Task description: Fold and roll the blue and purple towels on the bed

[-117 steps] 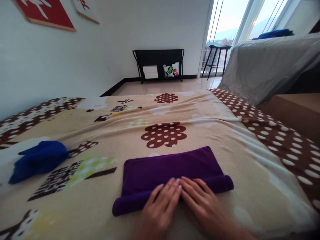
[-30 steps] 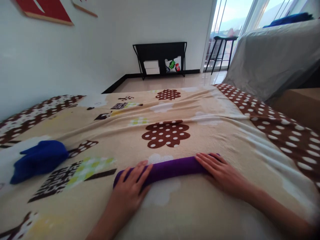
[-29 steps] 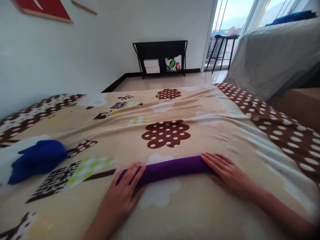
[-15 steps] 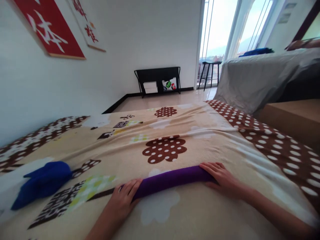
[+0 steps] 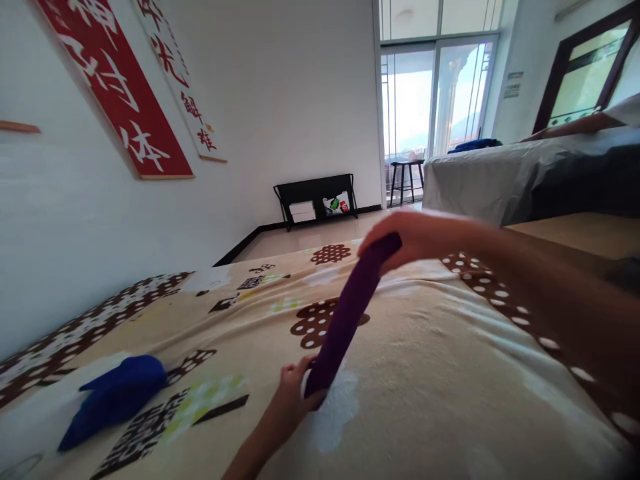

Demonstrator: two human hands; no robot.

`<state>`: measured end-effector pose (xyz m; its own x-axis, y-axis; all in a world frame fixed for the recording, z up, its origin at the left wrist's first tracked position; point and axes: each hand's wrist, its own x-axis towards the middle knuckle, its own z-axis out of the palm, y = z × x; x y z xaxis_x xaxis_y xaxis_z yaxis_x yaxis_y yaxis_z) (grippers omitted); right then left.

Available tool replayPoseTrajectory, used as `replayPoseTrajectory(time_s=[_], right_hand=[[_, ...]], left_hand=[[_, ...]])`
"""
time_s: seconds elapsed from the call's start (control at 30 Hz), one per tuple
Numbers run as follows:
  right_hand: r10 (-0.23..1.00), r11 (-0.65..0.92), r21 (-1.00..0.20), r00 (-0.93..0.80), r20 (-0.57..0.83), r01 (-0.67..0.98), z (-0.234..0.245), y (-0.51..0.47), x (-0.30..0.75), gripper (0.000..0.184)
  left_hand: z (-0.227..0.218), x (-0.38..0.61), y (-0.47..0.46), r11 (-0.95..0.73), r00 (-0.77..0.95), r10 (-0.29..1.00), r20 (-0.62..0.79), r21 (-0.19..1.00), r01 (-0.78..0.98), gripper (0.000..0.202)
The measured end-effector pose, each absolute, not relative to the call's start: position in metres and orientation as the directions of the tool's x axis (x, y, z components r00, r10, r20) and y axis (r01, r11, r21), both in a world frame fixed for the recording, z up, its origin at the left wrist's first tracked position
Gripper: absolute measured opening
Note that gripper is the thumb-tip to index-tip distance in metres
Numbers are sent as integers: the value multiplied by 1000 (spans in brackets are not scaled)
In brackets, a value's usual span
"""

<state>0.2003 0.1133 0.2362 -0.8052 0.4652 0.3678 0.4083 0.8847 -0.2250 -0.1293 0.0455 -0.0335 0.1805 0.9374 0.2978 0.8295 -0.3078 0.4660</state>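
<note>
A long roll of purple cloth point(image 5: 345, 320) is held at a slant over the bedspread, its upper end tipped to the right. My left hand point(image 5: 300, 383) is closed round the lower end, with the thumb and fingers on either side. At the upper end my right hand point(image 5: 407, 233) grips the roll from above, raised well off the bed; some of its fingers are hidden behind the roll. A crumpled dark blue cloth point(image 5: 120, 393) lies on the bedspread to the left, apart from both hands.
A beige patterned bedspread point(image 5: 425, 373) covers the surface before me. A black rack point(image 5: 315, 200) stands at the far wall and a black stool point(image 5: 407, 180) near the window. At right, another person's arm point(image 5: 570, 127) rests on a table under a grey cover point(image 5: 470, 183).
The purple roll has gone from lying nearly level on the bedspread to a steep slant. My right hand has lifted its end up, and my left hand has moved slightly right. The view has tilted upward.
</note>
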Motion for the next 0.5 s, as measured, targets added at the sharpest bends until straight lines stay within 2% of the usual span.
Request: replayPoseTrajectory(time_s=[0.1, 0.2, 0.3, 0.37, 0.5], right_hand=[[375, 927, -151, -868, 326, 343, 300, 70, 176, 47], [326, 944, -142, -914, 242, 299, 319, 39, 158, 47], [309, 947, -141, -939, 151, 288, 306, 30, 153, 40], [342, 937, -116, -934, 104, 330, 296, 32, 154, 37], [390, 921, -59, -903, 178, 386, 301, 33, 161, 44]], left_hand=[[-25, -69, 38, -269, 175, 963, 205, 678, 684, 48], [-33, -19, 21, -201, 195, 974, 112, 824, 530, 29], [-51, 9, -2, -142, 224, 974, 37, 869, 475, 25], [-55, 15, -13, -119, 264, 964, -11, 874, 472, 25], [-48, 3, -13, -112, 257, 966, -20, 865, 489, 21]])
